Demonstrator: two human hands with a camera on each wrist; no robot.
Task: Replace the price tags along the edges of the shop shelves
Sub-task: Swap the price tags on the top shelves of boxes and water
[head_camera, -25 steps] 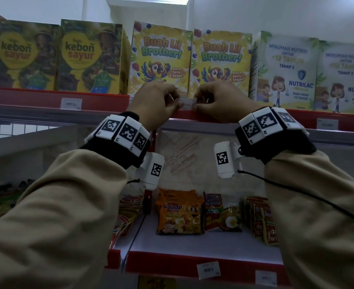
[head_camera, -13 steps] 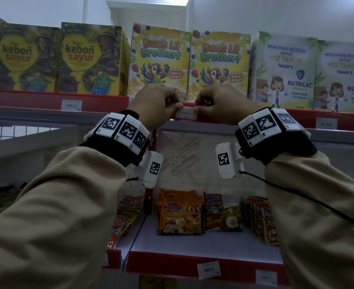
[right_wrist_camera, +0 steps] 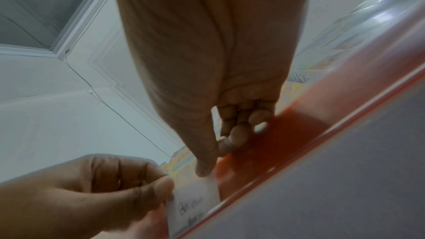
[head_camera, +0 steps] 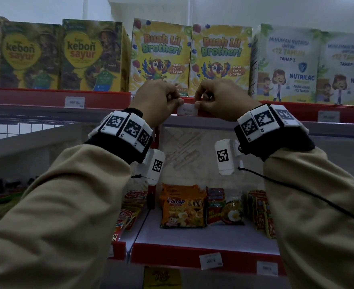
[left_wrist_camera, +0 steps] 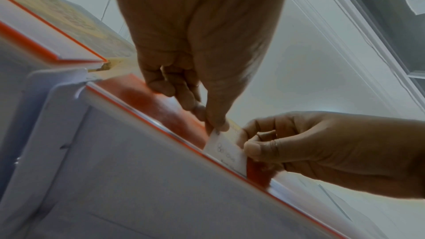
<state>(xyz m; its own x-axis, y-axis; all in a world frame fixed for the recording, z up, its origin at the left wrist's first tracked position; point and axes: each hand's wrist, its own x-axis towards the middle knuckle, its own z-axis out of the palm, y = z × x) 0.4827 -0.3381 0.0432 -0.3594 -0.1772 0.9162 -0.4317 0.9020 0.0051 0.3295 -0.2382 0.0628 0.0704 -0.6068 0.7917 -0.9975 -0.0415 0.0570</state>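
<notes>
A: Head view, item one?
B: A white price tag [head_camera: 187,110] is recorded on the red shelf edge [head_camera: 224,113] of the upper shelf, below the two Buah Lil Brother boxes [head_camera: 160,57]. Its left end is pinched by the left hand [head_camera: 156,101] and its right end by the right hand [head_camera: 222,99]; both hands are raised, with fingers curled in.

A: Other stock in that view?
B: Kebon sayur boxes [head_camera: 88,57] are listed at the left and Nutrilac boxes [head_camera: 286,63] at the right. Further tags [head_camera: 74,102] are noted along the same red strip. On the lower shelf [head_camera: 192,236] noodle packets [head_camera: 182,207] are stood upright, and two more tags [head_camera: 211,261] are fixed to its front edge.

A: Left wrist view?
B: The left hand [left_wrist_camera: 197,46] is seen from below, thumb and forefinger closed on the tag's upper corner. The price tag [left_wrist_camera: 226,154] is set against the shelf edge [left_wrist_camera: 161,108], its lower edge at the rail. The right hand [left_wrist_camera: 322,150] is shown gripping the tag's other side between thumb and fingers. Handwriting on the tag is visible but cannot be read.

A: Right wrist view?
B: The right hand [right_wrist_camera: 214,61] is seen with its thumb tip pressed on the top of the price tag [right_wrist_camera: 195,204] and its fingers curled behind, on the shelf edge [right_wrist_camera: 276,141]. The left hand [right_wrist_camera: 80,194] is recorded pinching the tag's near side. Whether the tag is fully seated in the rail cannot be told.
</notes>
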